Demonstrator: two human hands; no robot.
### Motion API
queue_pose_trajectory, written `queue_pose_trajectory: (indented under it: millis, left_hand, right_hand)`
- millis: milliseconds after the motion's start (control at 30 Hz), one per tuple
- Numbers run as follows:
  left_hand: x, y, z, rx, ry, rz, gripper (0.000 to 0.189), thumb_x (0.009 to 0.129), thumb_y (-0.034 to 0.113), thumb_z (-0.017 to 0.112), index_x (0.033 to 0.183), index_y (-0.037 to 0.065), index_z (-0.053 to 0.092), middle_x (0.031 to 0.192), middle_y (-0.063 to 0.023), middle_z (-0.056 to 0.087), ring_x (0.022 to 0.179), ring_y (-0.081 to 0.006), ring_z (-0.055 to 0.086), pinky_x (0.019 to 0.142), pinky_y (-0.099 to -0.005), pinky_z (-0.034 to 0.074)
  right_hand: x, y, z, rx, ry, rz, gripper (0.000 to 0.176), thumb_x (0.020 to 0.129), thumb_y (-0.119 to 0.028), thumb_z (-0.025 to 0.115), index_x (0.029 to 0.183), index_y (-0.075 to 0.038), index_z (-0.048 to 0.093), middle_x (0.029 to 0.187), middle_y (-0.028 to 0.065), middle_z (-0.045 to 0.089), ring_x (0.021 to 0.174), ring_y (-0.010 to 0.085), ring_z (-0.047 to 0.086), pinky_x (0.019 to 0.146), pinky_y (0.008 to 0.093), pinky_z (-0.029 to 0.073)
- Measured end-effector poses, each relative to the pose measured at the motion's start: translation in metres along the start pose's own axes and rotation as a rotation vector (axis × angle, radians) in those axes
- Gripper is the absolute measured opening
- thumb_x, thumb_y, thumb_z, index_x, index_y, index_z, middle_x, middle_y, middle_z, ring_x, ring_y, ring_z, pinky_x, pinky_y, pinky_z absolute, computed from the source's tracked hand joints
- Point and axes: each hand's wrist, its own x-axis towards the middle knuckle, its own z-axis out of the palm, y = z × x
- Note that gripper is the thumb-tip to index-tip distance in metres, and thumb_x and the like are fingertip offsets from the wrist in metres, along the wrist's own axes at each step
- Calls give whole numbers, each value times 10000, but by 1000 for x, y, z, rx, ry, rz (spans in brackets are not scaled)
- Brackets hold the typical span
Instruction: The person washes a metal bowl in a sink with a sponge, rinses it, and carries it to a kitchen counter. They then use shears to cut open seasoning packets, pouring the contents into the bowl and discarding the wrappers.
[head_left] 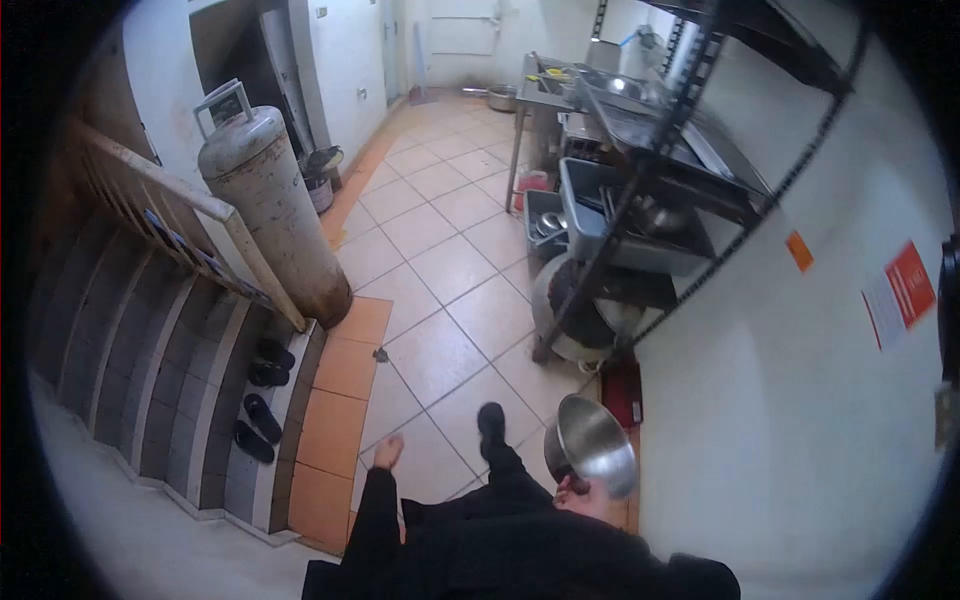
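My right hand (588, 500), low in the head view, grips a shiny round metal pan (608, 452) near its edge. A dark reddish-brown part, perhaps a handle, shows by the fingers. The pan is tilted, with its bare inside facing me. My left hand (388, 452) hangs at my left side above the floor tiles. Its fingers are loosely bent and a little apart, and nothing shows in them.
A rusty gas cylinder (270, 200) stands left, beside a railing (180, 200) and steps with dark slippers (262, 418). On the right, a metal shelf rack (640, 180) holds grey tubs (585, 225). A worktable (545, 95) stands beyond. Light floor tiles (440, 350) run ahead.
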Motion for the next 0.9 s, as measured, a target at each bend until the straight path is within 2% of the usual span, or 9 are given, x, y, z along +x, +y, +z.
queue_pose_trajectory:
  millis: [100, 167, 267, 333, 400, 533, 633, 767, 900]
  left_hand:
    - [83, 135, -36, -486, 280, 65, 312, 815, 166, 547, 1094, 38, 601, 816, -107, 638, 702, -171, 585, 624, -297, 469]
    - [135, 159, -46, -300, 287, 115, 316, 813, 161, 553, 1102, 44, 599, 826, -105, 636, 710, -174, 591, 628, -295, 472]
    - [208, 111, -53, -77, 121, 88, 324, 804, 156, 567, 1111, 60, 601, 804, -100, 623, 719, -182, 605, 640, -296, 483]
    - [214, 50, -52, -652, -85, -389, 290, 805, 191, 575, 1058, 57, 617, 779, -100, 614, 724, -194, 601, 660, -328, 491]
    - [178, 40, -65, 721, -239, -121, 296, 792, 187, 546, 1061, 67, 583, 957, -166, 611, 818, -309, 594, 743, -433, 484]
    - [157, 54, -84, 412, -173, -712, 307, 789, 179, 539, 1073, 68, 578, 980, -173, 604, 847, -320, 586, 764, -435, 478]
    - [226, 97, -93, 309, -123, -793, 316, 787, 174, 534, 1082, 68, 574, 998, -178, 598, 869, -328, 580, 780, -436, 473]
    - [368, 163, -105, 303, -73, -695, 327, 784, 166, 527, 1094, 69, 569, 1021, -186, 591, 898, -339, 572, 801, -438, 467]
    - [619, 241, -124, 524, 172, -106, 339, 781, 158, 520, 1106, 69, 565, 1044, -193, 584, 927, -350, 564, 822, -439, 461]
  right_hand:
    - [62, -26, 90, -62, 8, 151, 143, 811, -149, 429, 863, -38, 502, 833, 91, 546, 760, 192, 521, 614, 327, 396]
    - [90, -49, 174, -119, -38, 285, 146, 814, -146, 430, 878, -37, 504, 832, 92, 545, 766, 192, 520, 620, 328, 397]
    - [136, -56, 302, -244, -313, 287, 164, 793, -134, 468, 868, -6, 539, 809, 92, 543, 784, 204, 510, 662, 311, 399]
    - [179, -64, 384, -291, -420, 441, 165, 783, -133, 485, 843, 3, 558, 802, 89, 546, 804, 213, 510, 678, 307, 399]
    - [199, -58, 478, -327, -463, 490, 187, 767, -156, 479, 838, -8, 569, 806, 89, 544, 805, 211, 503, 668, 303, 389]
    - [259, -73, 643, -323, -504, 559, 225, 753, -181, 473, 859, -14, 581, 817, 90, 543, 805, 205, 499, 660, 300, 381]
    - [306, -91, 732, -284, -499, 591, 239, 744, -184, 482, 852, -2, 592, 808, 98, 546, 812, 213, 500, 664, 310, 383]
    - [374, -135, 826, -356, -445, 452, 253, 738, -183, 493, 844, 24, 593, 780, 112, 551, 768, 219, 490, 665, 320, 379]
    - [436, -188, 892, -455, -374, 297, 188, 762, -168, 487, 764, 6, 558, 707, 95, 538, 601, 186, 433, 572, 314, 351]
